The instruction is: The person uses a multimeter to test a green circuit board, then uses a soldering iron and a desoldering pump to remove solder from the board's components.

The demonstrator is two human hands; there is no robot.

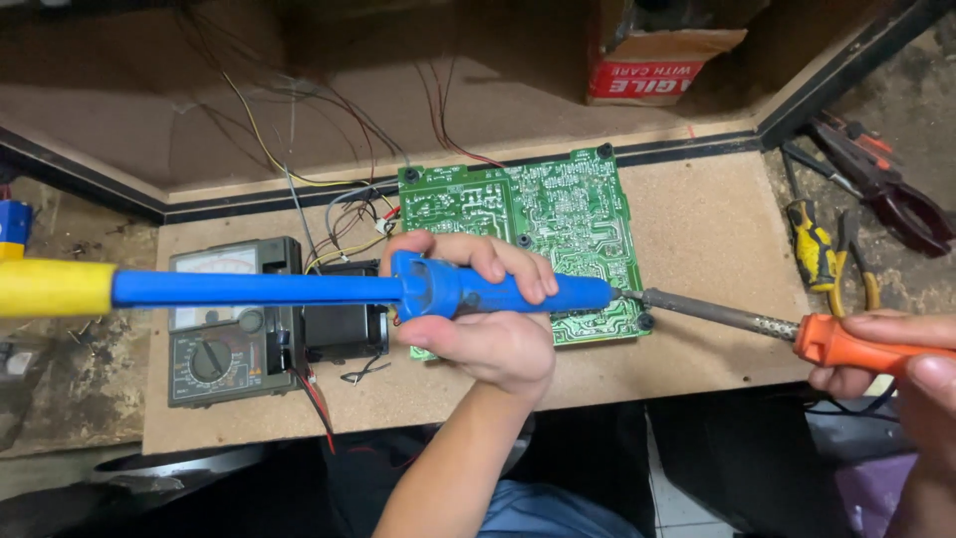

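- Desoldering pump [498, 289]: a long blue plastic tube with a thicker ribbed collar and a yellow plunger end [55, 287] at the far left; it lies level across the view, its tapered tip over the lower right edge of the circuit board [558, 204].
- Circuit board: flat, green, rectangular, its solder side up with pale traces and black corner pads, lying on the rough chipboard surface [717, 239].
- Soldering iron [797, 334]: dull grey metal shaft, perforated near a smooth orange handle, its tip meeting the pump's tip at the board's edge.
- Left hand [488, 319]: forearm rising from below, fingers curled over the pump's body, thumb under it, gripping firmly.
- Right hand [911, 374]: at the right edge, closed round the orange handle.
- Analog multimeter [229, 324]: dark boxy case with a dial, left of the board.
- Pliers [827, 249] lie to the right.
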